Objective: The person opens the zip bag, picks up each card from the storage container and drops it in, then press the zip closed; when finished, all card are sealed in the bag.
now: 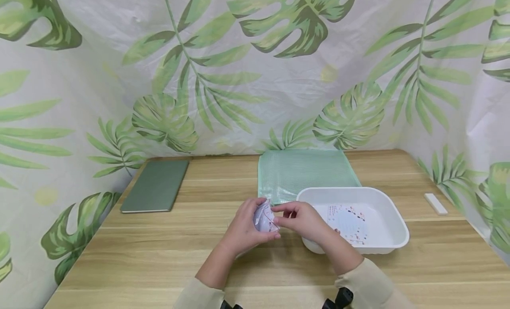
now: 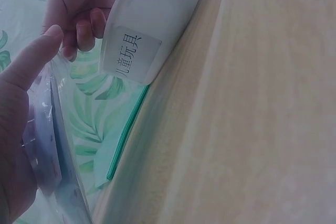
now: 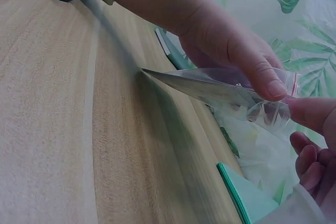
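Observation:
In the head view my left hand [image 1: 244, 227] grips a small clear zip-lock bag [image 1: 261, 217] with printed paper inside, thumb along its near side. My right hand [image 1: 301, 219] pinches the bag's right edge between thumb and forefinger. The right wrist view shows the bag [image 3: 210, 85] lifted over the table, a red line along its zip end, the fingertips of both hands at that end. A white plastic tub [image 1: 392, 211] stands just right of the hands, holding a printed sheet [image 1: 345, 227]. The tub's end wall carries a label [image 2: 131, 51] in the left wrist view.
A green mesh pouch [image 1: 304, 169] lies flat at the back, partly behind the tub. To the left lies a dark green notebook [image 1: 157, 185]. A small white bar [image 1: 436, 203] rests near the table's right edge. Leaf-printed curtain [image 1: 223, 70] surrounds the wooden table [image 1: 139, 260].

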`<action>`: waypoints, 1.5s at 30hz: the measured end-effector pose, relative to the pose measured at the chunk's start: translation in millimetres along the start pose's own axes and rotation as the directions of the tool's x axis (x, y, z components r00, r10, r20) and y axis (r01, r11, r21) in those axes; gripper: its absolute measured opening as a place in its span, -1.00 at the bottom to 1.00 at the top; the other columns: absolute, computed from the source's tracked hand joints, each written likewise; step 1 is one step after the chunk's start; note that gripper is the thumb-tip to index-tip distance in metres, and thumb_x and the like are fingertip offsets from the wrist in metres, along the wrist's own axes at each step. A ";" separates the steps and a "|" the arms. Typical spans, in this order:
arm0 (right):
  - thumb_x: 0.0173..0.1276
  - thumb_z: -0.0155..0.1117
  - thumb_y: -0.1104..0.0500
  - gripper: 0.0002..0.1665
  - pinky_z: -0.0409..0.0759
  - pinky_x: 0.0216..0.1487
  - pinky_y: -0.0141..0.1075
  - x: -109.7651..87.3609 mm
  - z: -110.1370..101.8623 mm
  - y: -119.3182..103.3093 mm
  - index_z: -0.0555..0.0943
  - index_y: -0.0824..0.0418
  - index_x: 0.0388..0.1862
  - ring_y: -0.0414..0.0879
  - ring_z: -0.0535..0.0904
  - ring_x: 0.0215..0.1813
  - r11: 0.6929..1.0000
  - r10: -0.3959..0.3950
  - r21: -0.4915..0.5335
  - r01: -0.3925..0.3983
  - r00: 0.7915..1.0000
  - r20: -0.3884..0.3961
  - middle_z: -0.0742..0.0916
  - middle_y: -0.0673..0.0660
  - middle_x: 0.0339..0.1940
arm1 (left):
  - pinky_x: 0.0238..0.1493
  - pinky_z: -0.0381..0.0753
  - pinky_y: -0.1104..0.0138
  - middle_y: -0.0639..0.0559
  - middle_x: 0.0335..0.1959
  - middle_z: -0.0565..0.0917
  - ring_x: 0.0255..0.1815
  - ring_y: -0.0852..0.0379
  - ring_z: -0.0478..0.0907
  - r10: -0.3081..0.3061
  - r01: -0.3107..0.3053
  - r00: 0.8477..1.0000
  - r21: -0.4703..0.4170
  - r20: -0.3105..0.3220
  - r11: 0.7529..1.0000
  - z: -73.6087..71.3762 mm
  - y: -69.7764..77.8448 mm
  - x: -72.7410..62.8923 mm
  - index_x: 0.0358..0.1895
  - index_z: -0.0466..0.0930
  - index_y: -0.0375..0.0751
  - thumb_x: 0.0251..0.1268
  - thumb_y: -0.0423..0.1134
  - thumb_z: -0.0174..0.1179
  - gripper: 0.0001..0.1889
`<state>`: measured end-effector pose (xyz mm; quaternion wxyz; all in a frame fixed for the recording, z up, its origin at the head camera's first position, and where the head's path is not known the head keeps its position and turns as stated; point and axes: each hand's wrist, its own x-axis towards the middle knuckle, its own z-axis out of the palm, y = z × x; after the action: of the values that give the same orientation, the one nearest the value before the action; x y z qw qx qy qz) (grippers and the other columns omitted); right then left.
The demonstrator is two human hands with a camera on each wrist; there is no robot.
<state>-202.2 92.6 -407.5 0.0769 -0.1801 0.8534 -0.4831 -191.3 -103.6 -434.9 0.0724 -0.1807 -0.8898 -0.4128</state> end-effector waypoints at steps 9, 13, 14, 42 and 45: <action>0.27 0.38 0.09 -0.62 0.46 -0.39 -0.42 -0.2 -3.0 -0.3 0.71 0.19 0.03 -0.22 0.45 -0.39 0.999 -0.032 -0.017 0.032 0.999 0.009 0.62 0.01 -0.44 | 0.07 0.50 0.18 -0.02 0.17 0.51 0.04 0.10 0.43 -0.012 0.012 1.000 -0.006 0.014 1.000 -0.6 -0.2 -1.4 0.34 0.36 -0.15 -0.27 0.00 0.61 -0.03; 0.29 0.36 0.12 -0.62 0.48 -0.38 -0.43 -3.7 -14.9 2.2 0.69 0.25 0.05 -0.22 0.46 -0.38 1.000 -0.021 0.015 0.022 0.999 -0.040 0.67 0.06 -0.38 | 0.09 0.50 0.15 -0.03 0.17 0.51 0.05 0.09 0.43 -0.019 0.020 1.000 -0.015 0.014 1.000 -1.3 0.7 -0.9 0.35 0.34 -0.19 -0.28 0.01 0.62 0.00; 0.29 0.36 0.12 -0.62 0.49 -0.38 -0.43 -4.8 -19.5 3.2 0.68 0.26 0.05 -0.22 0.47 -0.38 1.000 -0.012 0.024 0.013 0.999 -0.051 0.68 0.08 -0.35 | 0.09 0.50 0.14 -0.03 0.17 0.51 0.05 0.09 0.43 -0.021 0.021 1.000 -0.012 0.013 1.000 -1.3 0.6 -0.5 0.35 0.34 -0.20 -0.29 0.01 0.61 0.00; 0.01 0.57 0.06 -0.31 0.46 0.20 0.15 -20.6 -122.4 102.4 0.60 0.35 0.10 0.28 0.54 0.16 0.847 0.233 -0.486 -0.215 0.972 -0.024 0.66 0.39 0.09 | 0.21 0.49 0.03 -0.10 0.23 0.49 0.14 -0.01 0.45 -0.068 0.069 0.998 -0.064 0.019 0.996 -1.9 0.9 -0.5 0.37 0.33 -0.18 -0.30 -0.01 0.62 0.02; -0.05 0.61 0.03 -0.28 0.47 0.17 0.13 -20.5 -120.7 105.6 0.59 0.33 0.07 0.25 0.55 0.11 0.838 0.228 -0.505 -0.205 0.974 -0.017 0.66 0.37 0.05 | 0.19 0.49 0.03 -0.10 0.23 0.49 0.13 0.00 0.45 -0.066 0.067 0.998 -0.058 0.017 0.996 -1.6 0.4 -0.2 0.37 0.33 -0.17 -0.30 0.00 0.62 0.02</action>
<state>-244.8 246.1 -435.5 0.0997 -0.1069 0.9627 -0.2277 -190.9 -104.6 -433.6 0.0465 -0.1562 -0.8834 -0.4393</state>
